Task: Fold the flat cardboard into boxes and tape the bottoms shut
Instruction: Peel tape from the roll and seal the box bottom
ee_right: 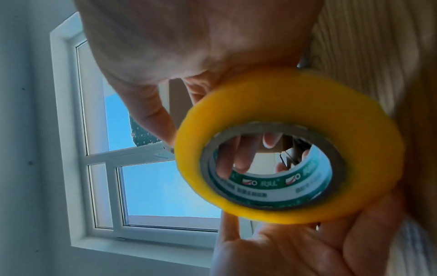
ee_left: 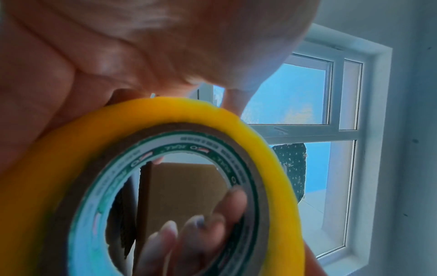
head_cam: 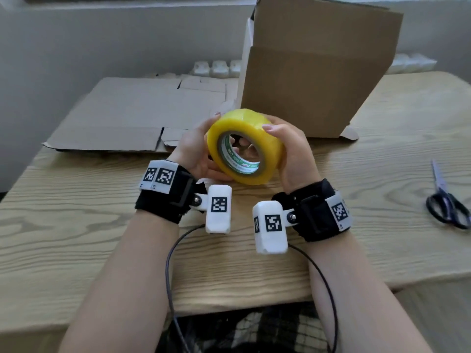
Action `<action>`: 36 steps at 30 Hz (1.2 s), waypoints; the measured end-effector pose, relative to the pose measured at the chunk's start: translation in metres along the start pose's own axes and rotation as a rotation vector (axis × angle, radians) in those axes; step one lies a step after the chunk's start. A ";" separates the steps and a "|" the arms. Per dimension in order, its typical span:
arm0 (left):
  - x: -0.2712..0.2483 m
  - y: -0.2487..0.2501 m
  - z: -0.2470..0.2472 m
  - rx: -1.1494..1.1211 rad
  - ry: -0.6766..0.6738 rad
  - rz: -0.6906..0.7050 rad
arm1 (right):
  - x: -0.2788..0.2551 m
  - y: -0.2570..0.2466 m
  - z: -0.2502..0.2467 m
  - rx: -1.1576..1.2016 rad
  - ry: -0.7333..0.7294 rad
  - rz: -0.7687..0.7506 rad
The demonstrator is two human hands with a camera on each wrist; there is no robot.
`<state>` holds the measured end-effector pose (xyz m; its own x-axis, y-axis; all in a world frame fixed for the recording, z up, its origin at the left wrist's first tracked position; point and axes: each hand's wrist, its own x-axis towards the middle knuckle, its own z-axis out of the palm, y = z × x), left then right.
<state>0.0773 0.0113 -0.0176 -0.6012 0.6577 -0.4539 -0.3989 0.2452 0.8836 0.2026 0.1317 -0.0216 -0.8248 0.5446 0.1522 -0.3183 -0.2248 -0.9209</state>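
Observation:
A yellow roll of tape (head_cam: pixel 244 146) with a green-and-white printed core is held above the wooden table (head_cam: pixel 382 200), tilted on edge. My left hand (head_cam: pixel 196 149) grips its left side and my right hand (head_cam: pixel 290 149) grips its right side, thumb lying over the top. Fingers reach behind the core hole. The roll (ee_left: pixel 165 186) fills the left wrist view, and the same roll (ee_right: pixel 288 147) sits large in the right wrist view. A folded-up cardboard box (head_cam: pixel 313 72) stands just behind the hands. Flat cardboard (head_cam: pixel 132 113) lies at the back left.
Black-handled scissors (head_cam: pixel 446 200) lie at the table's right edge. White plastic objects (head_cam: pixel 216 67) line the back by the wall. A window (ee_left: pixel 319 130) shows in both wrist views. Cables hang from the wrist cameras over the table's near edge.

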 end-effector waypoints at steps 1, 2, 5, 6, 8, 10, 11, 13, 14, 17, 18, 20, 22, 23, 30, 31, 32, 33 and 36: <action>0.000 0.000 0.002 -0.001 0.019 0.026 | -0.001 0.001 0.000 -0.012 0.013 -0.015; -0.001 0.001 0.004 -0.003 0.052 0.065 | -0.002 0.002 0.000 -0.036 0.023 -0.037; -0.007 0.005 0.011 0.030 0.165 0.206 | -0.007 0.006 0.002 -0.149 0.051 -0.104; -0.009 0.006 0.013 0.057 0.164 0.239 | -0.007 0.007 0.003 -0.172 0.063 -0.117; -0.012 0.006 0.018 0.124 0.106 0.297 | -0.007 0.008 0.004 -0.178 0.078 -0.129; -0.014 0.003 0.022 0.198 0.047 0.352 | -0.007 0.008 0.004 -0.164 0.061 -0.137; -0.013 0.003 0.022 0.213 0.050 0.372 | -0.007 0.008 0.003 -0.157 0.043 -0.135; -0.011 0.003 0.021 0.171 0.081 0.365 | -0.008 0.007 0.002 -0.122 -0.002 -0.104; -0.011 0.003 0.019 0.130 0.089 0.337 | -0.009 0.007 0.002 -0.105 -0.026 -0.078; -0.011 0.003 0.019 0.042 0.133 0.219 | -0.011 0.009 0.002 -0.102 -0.054 -0.039; -0.012 0.002 0.019 0.034 0.145 0.193 | -0.011 0.009 0.002 -0.089 -0.060 -0.030; -0.011 0.001 0.018 -0.005 0.149 0.142 | -0.010 0.009 0.001 -0.045 -0.072 -0.009; -0.011 0.002 0.016 -0.065 0.119 0.098 | -0.009 0.009 -0.001 -0.015 -0.085 -0.015; -0.011 0.001 0.015 -0.088 0.099 0.081 | -0.009 0.009 -0.002 -0.007 -0.088 -0.029; -0.004 0.000 0.020 0.117 0.234 0.269 | -0.010 0.007 -0.006 -0.042 0.022 -0.100; -0.004 0.001 0.020 0.117 0.240 0.330 | -0.010 0.008 -0.006 -0.062 0.024 -0.103; -0.004 0.001 0.019 0.101 0.229 0.378 | -0.011 0.008 -0.005 -0.077 0.019 -0.105; -0.006 0.001 0.020 0.082 0.206 0.415 | -0.011 0.009 -0.004 -0.082 0.011 -0.105; -0.009 0.002 0.023 0.143 0.138 0.478 | -0.012 0.011 -0.001 -0.066 -0.018 -0.089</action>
<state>0.0981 0.0217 -0.0093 -0.7826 0.6225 0.0016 0.0354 0.0420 0.9985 0.2096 0.1240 -0.0339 -0.8031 0.5453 0.2402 -0.3597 -0.1223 -0.9250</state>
